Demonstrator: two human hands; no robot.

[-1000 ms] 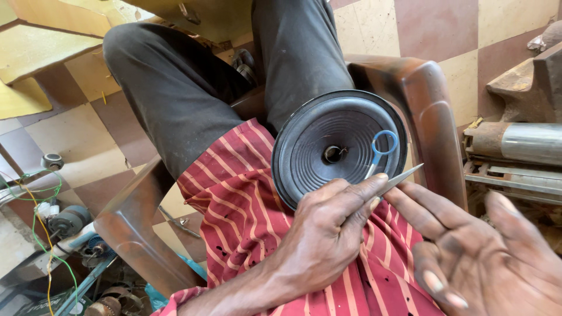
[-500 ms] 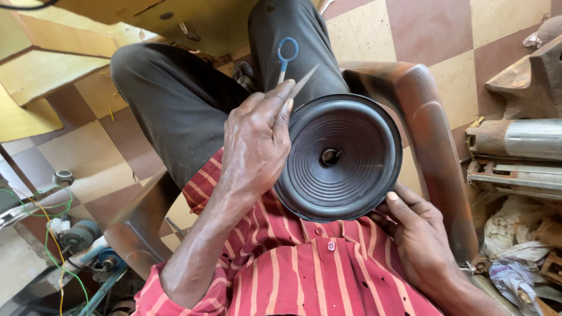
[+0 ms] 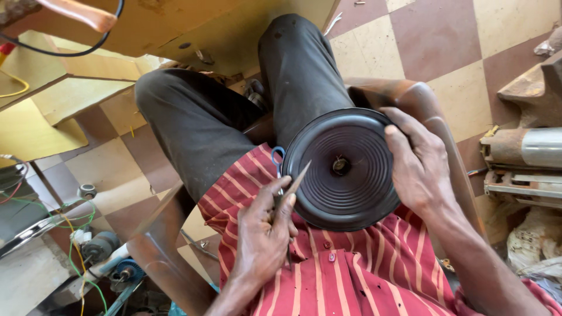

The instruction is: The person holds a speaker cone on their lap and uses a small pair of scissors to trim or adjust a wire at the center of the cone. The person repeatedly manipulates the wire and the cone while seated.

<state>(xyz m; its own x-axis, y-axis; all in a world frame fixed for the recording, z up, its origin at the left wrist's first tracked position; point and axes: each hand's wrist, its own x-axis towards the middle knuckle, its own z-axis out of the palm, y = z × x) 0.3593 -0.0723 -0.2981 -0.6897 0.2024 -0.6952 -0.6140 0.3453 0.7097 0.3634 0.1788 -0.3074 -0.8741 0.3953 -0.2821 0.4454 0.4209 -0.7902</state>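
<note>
A black ribbed speaker cone (image 3: 345, 169) rests on my lap, over my red striped shirt (image 3: 351, 275) and dark trousers. My right hand (image 3: 418, 164) grips the cone's right rim, fingers over the top edge. My left hand (image 3: 263, 237) holds blue-handled scissors (image 3: 287, 184) at the cone's left edge, blades pointing up towards the rim. A small hole with a metal piece sits at the cone's centre.
I sit in a brown plastic chair (image 3: 427, 105) on a checkered tile floor. A yellow wooden bench (image 3: 146, 35) stands ahead. Wires and small motor parts (image 3: 99, 257) lie at lower left. Metal tubes and scrap (image 3: 527, 158) are at right.
My left hand with the scissors came down from above the cone to its left edge. My right hand moved from under the cone up onto its right rim.
</note>
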